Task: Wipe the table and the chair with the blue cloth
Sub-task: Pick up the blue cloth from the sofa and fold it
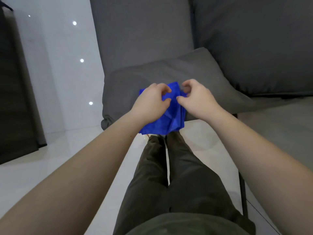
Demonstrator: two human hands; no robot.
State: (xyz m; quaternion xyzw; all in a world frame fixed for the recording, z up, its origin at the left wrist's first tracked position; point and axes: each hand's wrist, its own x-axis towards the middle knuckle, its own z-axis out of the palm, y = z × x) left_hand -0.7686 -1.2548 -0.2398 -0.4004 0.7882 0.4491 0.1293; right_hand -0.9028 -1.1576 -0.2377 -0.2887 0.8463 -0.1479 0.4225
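Observation:
The blue cloth (171, 119) hangs bunched in front of me, held up between both hands above the front edge of a grey cushioned chair (128, 85). My left hand (150, 100) pinches the cloth's upper left part with curled fingers. My right hand (196, 97) grips the upper right part, thumb and fingers curled round a fold. The cloth's lower half droops toward my legs. No table shows clearly in this view.
A grey seat cushion (211, 72) lies on the chair, with a large dark grey sofa back (254, 39) behind and to the right. Glossy white floor tiles (59, 150) spread on the left. A dark cabinet (13, 90) stands at the far left. My legs stand below.

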